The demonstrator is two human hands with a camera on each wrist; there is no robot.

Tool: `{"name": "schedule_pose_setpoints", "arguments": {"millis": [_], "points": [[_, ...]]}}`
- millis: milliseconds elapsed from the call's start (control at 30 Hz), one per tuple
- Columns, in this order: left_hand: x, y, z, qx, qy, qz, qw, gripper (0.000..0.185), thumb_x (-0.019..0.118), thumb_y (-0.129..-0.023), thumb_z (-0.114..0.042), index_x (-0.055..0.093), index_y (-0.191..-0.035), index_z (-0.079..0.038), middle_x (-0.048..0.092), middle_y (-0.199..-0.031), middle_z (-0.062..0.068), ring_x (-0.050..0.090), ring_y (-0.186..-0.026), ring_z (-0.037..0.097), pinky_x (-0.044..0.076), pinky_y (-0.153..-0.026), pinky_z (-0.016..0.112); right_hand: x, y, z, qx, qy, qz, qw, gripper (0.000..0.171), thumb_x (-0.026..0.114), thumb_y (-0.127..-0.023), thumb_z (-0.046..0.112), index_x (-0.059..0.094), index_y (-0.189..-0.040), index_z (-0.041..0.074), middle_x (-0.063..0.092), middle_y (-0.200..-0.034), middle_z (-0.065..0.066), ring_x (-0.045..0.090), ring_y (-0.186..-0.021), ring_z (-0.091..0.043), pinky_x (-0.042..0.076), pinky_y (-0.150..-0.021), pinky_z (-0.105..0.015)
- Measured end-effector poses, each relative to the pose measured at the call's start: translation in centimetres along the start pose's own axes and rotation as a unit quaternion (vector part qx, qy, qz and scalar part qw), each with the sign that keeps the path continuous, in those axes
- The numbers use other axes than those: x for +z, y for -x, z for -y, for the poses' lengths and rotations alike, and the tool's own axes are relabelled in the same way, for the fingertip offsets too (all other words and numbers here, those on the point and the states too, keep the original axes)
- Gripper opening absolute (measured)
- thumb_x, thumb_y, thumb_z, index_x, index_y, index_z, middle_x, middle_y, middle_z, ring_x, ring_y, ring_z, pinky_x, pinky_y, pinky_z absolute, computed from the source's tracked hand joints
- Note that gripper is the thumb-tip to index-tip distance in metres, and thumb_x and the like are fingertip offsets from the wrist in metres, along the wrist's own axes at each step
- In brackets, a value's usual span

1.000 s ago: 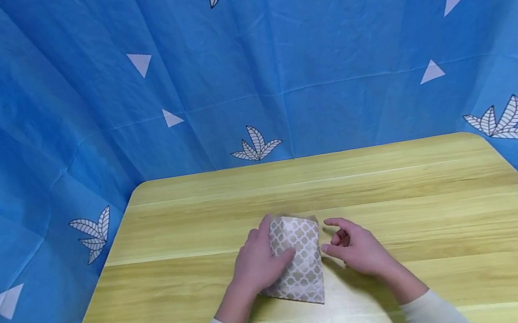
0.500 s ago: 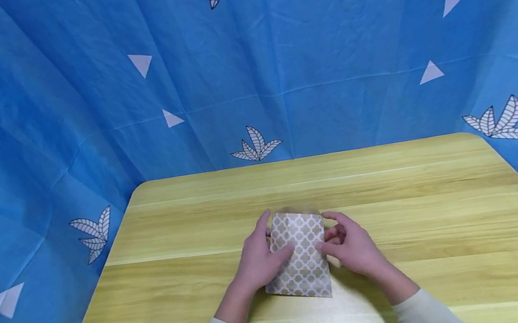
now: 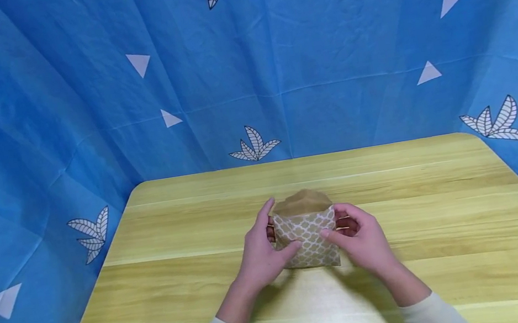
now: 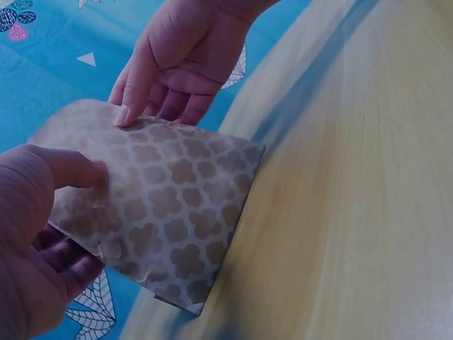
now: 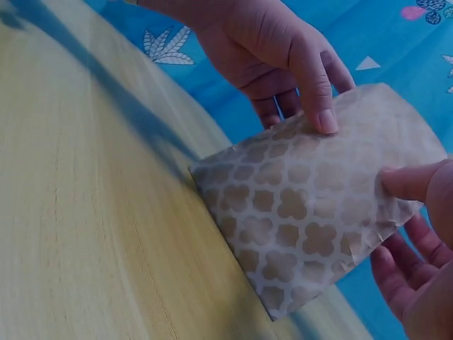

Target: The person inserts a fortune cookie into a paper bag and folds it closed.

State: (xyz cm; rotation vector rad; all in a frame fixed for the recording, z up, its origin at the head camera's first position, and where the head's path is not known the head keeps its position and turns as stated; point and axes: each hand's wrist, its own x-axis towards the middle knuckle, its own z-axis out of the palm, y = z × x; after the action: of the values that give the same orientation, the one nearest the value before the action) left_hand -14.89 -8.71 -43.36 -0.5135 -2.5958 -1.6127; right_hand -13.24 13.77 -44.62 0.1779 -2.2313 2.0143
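Observation:
A small tan paper bag (image 3: 308, 235) with a white quatrefoil lattice is held up by both hands, its bottom edge towards the person. Plain brown paper (image 3: 304, 201) shows at its far end in the head view. My left hand (image 3: 261, 253) grips the left side, thumb on the patterned face and fingers behind. The right hand (image 3: 363, 236) pinches the right side likewise. In the left wrist view the bag (image 4: 177, 205) has its lower edge near the tabletop; whether it touches is unclear. Parts of the fingers are hidden behind the bag (image 5: 283, 219).
A light wood-grain table (image 3: 182, 284) spreads beneath the hands, with rounded far corners. Blue curtains (image 3: 323, 51) printed with white leaves and triangles hang behind it and along both sides.
The right hand, earlier apart from the bag, now pinches its right side. The bag has shifted right and away and tilted up, revealing plain brown paper at its far end.

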Motion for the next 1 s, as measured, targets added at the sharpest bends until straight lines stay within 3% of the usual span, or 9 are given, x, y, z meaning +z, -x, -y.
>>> {"name": "schedule_pose_setpoints", "arguments": {"millis": [333,567,733,1000], "points": [[0.2,0.1,-0.7,0.052,0.006,0.020,0.9984,0.100,0.087,-0.071,0.001,0.036,-0.155,-0.016,0.062,-0.106,-0.003,0.060,-0.093,0.015,0.053,-0.083,0.032,0.0,0.3,0.3,-0.079,-0.031,0.013,0.996,0.045,0.085,-0.072,-0.008,0.064,-0.111,-0.002,0.069,-0.103,-0.015,0.067,-0.092,-0.023,0.054,-0.085,-0.031],[0.2,0.2,-1.0,0.064,0.050,0.035,0.9960,0.090,0.086,-0.080,-0.010,0.037,-0.154,-0.023,0.061,-0.127,-0.002,0.057,-0.115,0.013,0.047,-0.097,0.037,0.2,0.3,0.5,-0.111,-0.052,0.004,0.992,0.039,0.082,-0.071,-0.014,0.064,-0.104,-0.003,0.069,-0.096,-0.016,0.067,-0.083,-0.022,0.056,-0.077,-0.030],[0.3,0.2,-1.3,0.083,0.096,0.020,0.9917,0.079,0.080,-0.086,-0.011,0.040,-0.153,-0.021,0.065,-0.126,-0.005,0.059,-0.114,0.015,0.046,-0.098,0.041,0.2,0.2,0.5,-0.127,-0.062,0.003,0.990,0.032,0.078,-0.075,-0.015,0.065,-0.102,-0.004,0.068,-0.092,-0.015,0.067,-0.081,-0.020,0.055,-0.073,-0.029],[1.0,-0.2,-1.1,0.085,0.096,-0.048,0.9906,0.070,0.083,-0.083,-0.012,0.050,-0.145,-0.017,0.072,-0.105,-0.008,0.062,-0.110,0.015,0.046,-0.097,0.044,0.2,0.0,0.3,-0.145,-0.062,0.034,0.987,0.028,0.075,-0.080,-0.013,0.069,-0.106,-0.005,0.070,-0.098,-0.015,0.066,-0.081,-0.018,0.054,-0.069,-0.027]]}}
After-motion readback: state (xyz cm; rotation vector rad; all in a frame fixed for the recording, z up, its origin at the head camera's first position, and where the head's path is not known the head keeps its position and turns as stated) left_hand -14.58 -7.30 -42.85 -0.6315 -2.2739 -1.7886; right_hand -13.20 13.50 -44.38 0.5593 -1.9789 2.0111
